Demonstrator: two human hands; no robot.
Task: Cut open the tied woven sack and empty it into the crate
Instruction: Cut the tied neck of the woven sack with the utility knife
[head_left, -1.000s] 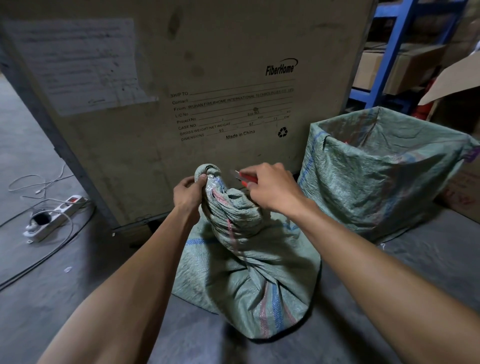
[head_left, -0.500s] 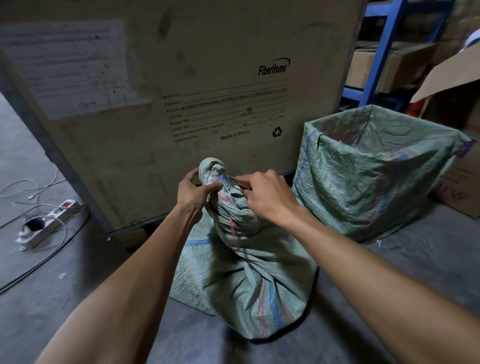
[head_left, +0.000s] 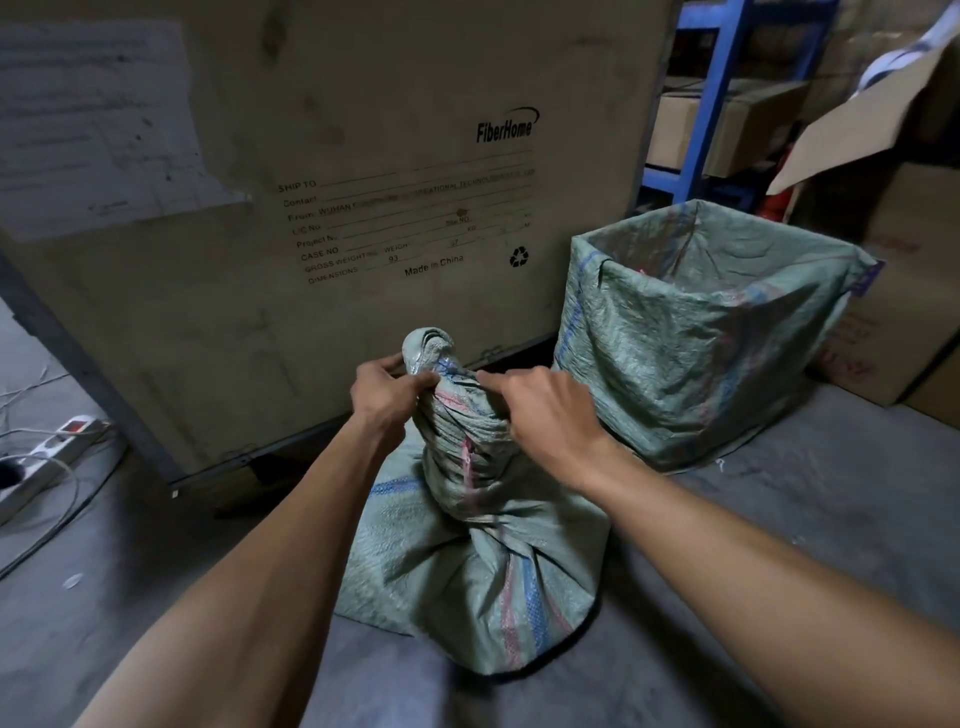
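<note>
A green woven sack (head_left: 467, 571) with blue and red stripes stands on the grey floor, its neck (head_left: 431, 345) twisted and tied upright. My left hand (head_left: 387, 395) pinches the neck just under the tied tip. My right hand (head_left: 550, 415) is closed against the right side of the neck; the red-handled cutter seen in it earlier is hidden under the fingers. Just to the right stands the crate (head_left: 701, 353), open on top and lined with the same green woven fabric.
A large shipping case (head_left: 363, 156) rises right behind the sack. A white power strip (head_left: 47, 452) with cables lies on the floor at the left. Blue shelving (head_left: 696, 104) and cardboard boxes (head_left: 893, 312) stand behind the crate.
My right hand has dropped from beside the tied tip onto the neck, and the red cutter has gone out of sight. My left hand has shifted its pinch slightly on the neck.
</note>
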